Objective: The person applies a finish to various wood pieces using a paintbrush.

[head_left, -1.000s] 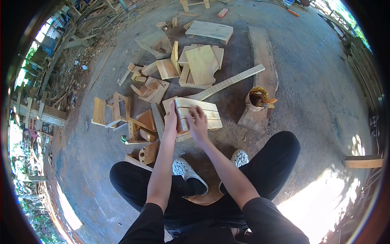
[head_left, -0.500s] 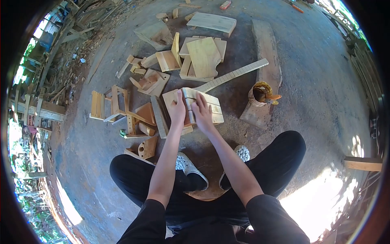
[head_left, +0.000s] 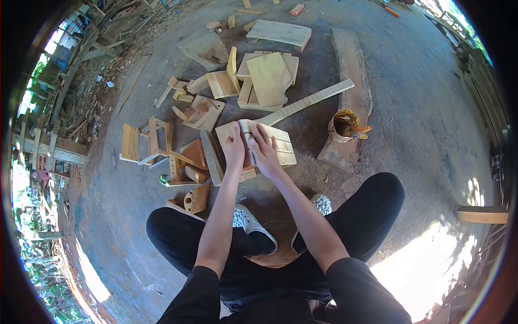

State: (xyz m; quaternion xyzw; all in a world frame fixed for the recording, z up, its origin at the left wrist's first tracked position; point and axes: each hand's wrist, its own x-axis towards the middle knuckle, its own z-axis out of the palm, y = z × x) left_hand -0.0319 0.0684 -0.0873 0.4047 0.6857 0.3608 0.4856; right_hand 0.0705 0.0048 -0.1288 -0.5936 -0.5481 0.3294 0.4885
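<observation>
A slatted wooden box (head_left: 284,148) rests in front of my feet, with dark gaps between its pale slats. My left hand (head_left: 235,148) grips its left side near the upper edge, thumb up. My right hand (head_left: 264,148) lies on the slatted face close to that edge, fingers stretched out and pressed against the wood. Whether anything thin is under the right palm is hidden. A narrow notched wooden strip (head_left: 310,102) slants away just behind the box. Against the box's left side leans a grey-brown board (head_left: 211,156).
A tub (head_left: 341,128) with a brush (head_left: 360,129) stands on a long plank (head_left: 350,65) at right. Wooden pieces lie beyond the box, including a notched board (head_left: 270,78) and a pale panel (head_left: 279,33). A small slatted frame (head_left: 154,139) stands at left.
My right hand has slid slightly left and down across the slats, nearer the box's edge. My left hand stays at the side. The view has shifted a little.
</observation>
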